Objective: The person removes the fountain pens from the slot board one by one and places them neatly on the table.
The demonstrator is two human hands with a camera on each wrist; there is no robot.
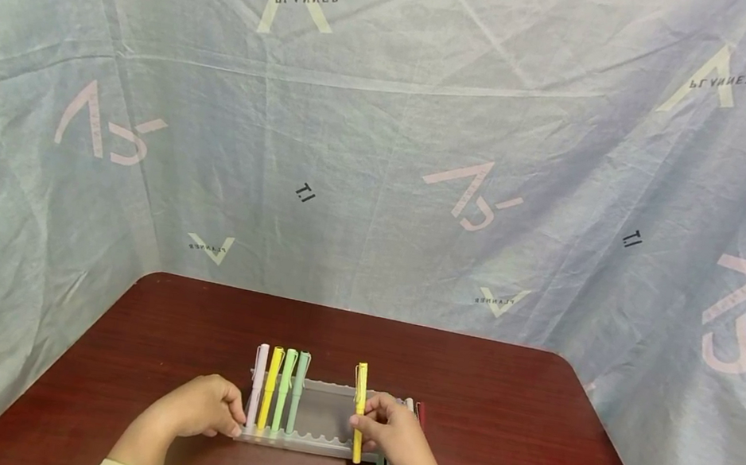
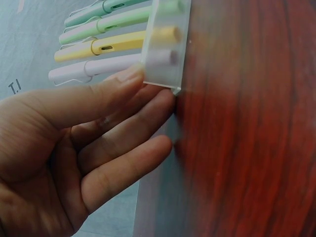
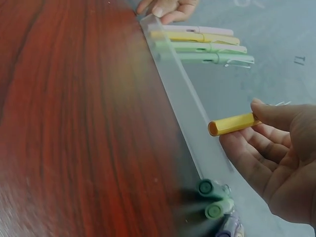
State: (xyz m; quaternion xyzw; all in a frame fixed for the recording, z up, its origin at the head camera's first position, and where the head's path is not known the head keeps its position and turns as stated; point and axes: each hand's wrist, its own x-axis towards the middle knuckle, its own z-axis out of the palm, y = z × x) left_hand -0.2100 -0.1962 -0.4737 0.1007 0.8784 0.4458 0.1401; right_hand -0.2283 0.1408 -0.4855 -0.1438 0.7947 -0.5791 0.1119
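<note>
A clear plastic pen holder [image 1: 312, 445] with a scalloped edge sits on the table. At its left end several pens lie side by side: a pale lilac pen [image 1: 257, 388], a yellow pen [image 1: 271, 388], a light green pen [image 1: 285, 388] and a darker green pen [image 1: 298, 392]. My left hand [image 1: 208, 407] pinches the holder's near left corner, thumb on top in the left wrist view. My right hand [image 1: 393, 428] grips another yellow pen [image 3: 232, 124] between thumb and fingers, above the holder's right part. Its clip end points away from me.
Beyond the holder's right end lies a group of loose pens, partly hidden by the right hand; a dark green pen [image 3: 207, 187] and a light green pen [image 3: 215, 210] show their ends. The reddish-brown table [image 1: 505, 413] meets a printed grey cloth [image 1: 372, 144] behind.
</note>
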